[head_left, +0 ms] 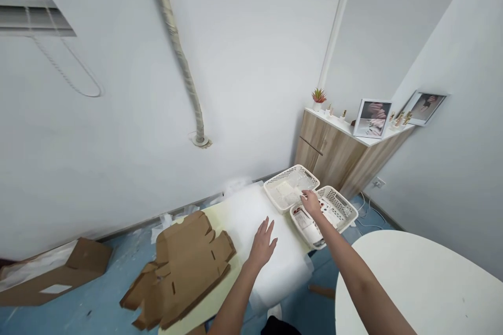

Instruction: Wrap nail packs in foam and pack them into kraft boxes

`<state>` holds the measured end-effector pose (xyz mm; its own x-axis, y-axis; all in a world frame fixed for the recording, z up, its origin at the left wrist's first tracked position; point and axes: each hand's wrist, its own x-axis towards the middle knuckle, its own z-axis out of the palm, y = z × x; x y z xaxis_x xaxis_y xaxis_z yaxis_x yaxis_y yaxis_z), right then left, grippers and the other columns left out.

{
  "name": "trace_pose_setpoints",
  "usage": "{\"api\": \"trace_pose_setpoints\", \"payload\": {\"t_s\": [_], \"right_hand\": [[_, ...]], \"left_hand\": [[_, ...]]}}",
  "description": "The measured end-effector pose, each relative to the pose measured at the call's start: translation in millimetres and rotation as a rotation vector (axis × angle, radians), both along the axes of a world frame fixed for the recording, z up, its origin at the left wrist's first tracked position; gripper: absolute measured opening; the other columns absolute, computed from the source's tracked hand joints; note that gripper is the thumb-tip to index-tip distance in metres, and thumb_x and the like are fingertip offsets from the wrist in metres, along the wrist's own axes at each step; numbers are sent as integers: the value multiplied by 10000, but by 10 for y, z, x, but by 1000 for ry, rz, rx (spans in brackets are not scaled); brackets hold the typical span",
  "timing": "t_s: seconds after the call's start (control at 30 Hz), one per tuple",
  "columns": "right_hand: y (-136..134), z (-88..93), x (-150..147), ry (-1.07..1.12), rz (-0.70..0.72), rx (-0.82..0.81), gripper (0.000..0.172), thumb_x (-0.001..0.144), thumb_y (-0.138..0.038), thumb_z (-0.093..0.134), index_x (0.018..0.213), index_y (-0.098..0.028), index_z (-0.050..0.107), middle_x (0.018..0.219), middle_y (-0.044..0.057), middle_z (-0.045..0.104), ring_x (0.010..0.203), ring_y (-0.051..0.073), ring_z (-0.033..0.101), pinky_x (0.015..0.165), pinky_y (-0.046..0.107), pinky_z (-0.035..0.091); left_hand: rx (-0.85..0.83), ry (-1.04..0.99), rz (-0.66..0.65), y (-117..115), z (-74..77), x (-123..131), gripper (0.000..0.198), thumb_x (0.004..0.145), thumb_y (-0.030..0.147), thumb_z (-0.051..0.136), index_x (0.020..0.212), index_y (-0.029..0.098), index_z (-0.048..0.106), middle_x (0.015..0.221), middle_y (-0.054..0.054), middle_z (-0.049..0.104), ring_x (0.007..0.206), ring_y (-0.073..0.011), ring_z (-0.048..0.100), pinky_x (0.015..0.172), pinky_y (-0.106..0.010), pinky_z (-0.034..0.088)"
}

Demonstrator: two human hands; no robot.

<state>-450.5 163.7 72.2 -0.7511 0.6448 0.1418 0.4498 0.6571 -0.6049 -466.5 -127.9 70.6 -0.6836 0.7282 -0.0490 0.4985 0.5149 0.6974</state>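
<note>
My left hand (262, 243) lies open, fingers spread, just above a white foam sheet (259, 230) on a pale yellow tabletop (208, 230). To its left is a flat, die-cut brown cardboard blank (178, 269), not touching my hand. My right hand (312, 203) reaches over the rim of a white perforated plastic basket (346, 210) holding printed packets. Its fingers are bunched near a second, similar basket (288, 178), and I cannot tell whether they pinch anything.
A round white table (416, 282) fills the lower right. A wood-veneer cabinet (334, 154) stands behind the baskets, holding framed photos (372, 118) and a small potted succulent (318, 97). An open cardboard box (66, 267) sits on the blue floor at left, near the wall.
</note>
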Motion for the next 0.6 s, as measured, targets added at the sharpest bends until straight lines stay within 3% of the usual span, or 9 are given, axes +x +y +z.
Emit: {"api": "trace_pose_setpoints", "payload": {"t_s": [0.13, 0.23, 0.43, 0.6], "right_hand": [[217, -137, -500, -140, 25, 100, 392, 837, -181, 511, 1195, -113, 655, 1221, 155, 625, 1141, 277, 546, 1018, 350, 370], [321, -251, -770, -228, 29, 132, 422, 825, -148, 528, 1234, -113, 627, 1273, 168, 591, 1169, 293, 518, 1007, 351, 365], [475, -445, -1100, -336, -12, 189, 437, 796, -156, 567, 1230, -121, 602, 1246, 190, 591, 1135, 293, 517, 943, 356, 385], [434, -476, -1250, -398, -80, 237, 217, 817, -206, 586, 1011, -162, 674, 1055, 155, 672, 1048, 285, 545, 867, 361, 392]], "left_hand": [[-95, 68, -91, 475, 1, -343, 654, 872, 254, 460, 1509, 226, 315, 1629, -38, 120, 1503, -281, 68, 1202, -518, 99], [-150, 100, -161, 659, -67, -469, 670, 871, 235, 445, 1522, 226, 288, 1625, -32, 101, 1504, -282, 49, 1199, -554, 45], [-131, 117, -185, 697, -198, -555, 687, 879, 222, 422, 1538, 278, 238, 1625, 10, 94, 1503, -288, 43, 1197, -587, 11], [-132, 91, -210, 661, -210, -570, 741, 835, 183, 450, 1538, 284, 239, 1626, 13, 84, 1501, -303, 23, 1195, -601, -13]]}}
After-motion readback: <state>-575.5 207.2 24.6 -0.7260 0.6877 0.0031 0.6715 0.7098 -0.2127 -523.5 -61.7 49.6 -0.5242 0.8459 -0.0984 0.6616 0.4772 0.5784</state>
